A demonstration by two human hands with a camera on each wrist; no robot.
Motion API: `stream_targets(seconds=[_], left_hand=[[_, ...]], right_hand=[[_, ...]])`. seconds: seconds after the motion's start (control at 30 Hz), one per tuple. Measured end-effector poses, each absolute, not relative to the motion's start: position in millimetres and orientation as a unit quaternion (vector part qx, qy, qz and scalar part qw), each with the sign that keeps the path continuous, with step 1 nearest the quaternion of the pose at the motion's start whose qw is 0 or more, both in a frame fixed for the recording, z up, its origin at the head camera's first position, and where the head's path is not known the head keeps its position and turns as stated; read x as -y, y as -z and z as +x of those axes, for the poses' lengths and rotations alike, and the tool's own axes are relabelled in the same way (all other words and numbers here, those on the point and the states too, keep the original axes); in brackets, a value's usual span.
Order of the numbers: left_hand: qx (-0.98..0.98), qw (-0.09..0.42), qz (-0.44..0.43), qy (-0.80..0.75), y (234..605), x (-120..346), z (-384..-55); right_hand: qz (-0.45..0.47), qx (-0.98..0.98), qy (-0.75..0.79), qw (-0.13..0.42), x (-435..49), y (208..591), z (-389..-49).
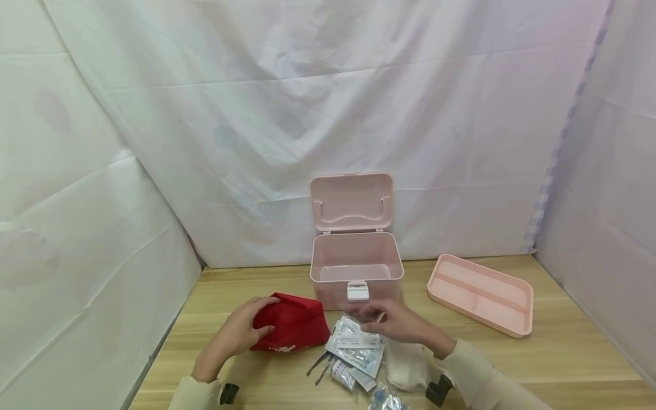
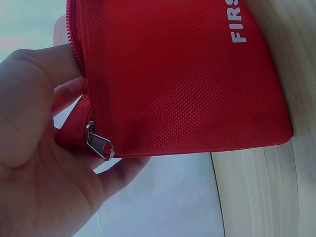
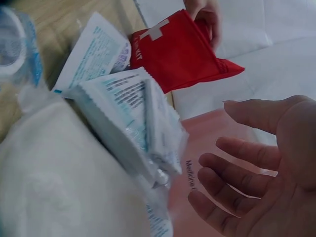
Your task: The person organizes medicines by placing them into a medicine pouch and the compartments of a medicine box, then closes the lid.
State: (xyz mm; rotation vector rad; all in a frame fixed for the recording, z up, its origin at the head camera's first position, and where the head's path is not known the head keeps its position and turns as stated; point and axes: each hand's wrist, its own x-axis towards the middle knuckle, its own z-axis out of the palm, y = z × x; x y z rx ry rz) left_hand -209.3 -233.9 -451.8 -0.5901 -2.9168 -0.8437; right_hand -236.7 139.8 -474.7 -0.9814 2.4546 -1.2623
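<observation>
Gripping likely light, floppy pouch (image 1: 297, 324) by apparently handiest zippered rim (image 2: 75, 34) in curled left hand (image 1: 240, 327), holding nothing in spread right hand (image 1: 397, 322).

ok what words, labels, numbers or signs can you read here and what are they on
"FIRS": red pouch, left wrist view, cut off by the picture's edge
"KIT": same pouch, right wrist view, along with a white cross
"Medicine": pink box, right wrist view; what follows is hidden
Too small or blurred: printing on the white packets
</observation>
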Motion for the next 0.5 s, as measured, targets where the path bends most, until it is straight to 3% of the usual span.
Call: stream_targets(seconds=[0.5], left_hand=[[0.943,0.030,-0.188,0.273,452,234,-208]], right_hand=[[-0.333,-0.834,0.431,0.090,-138,494,-242]])
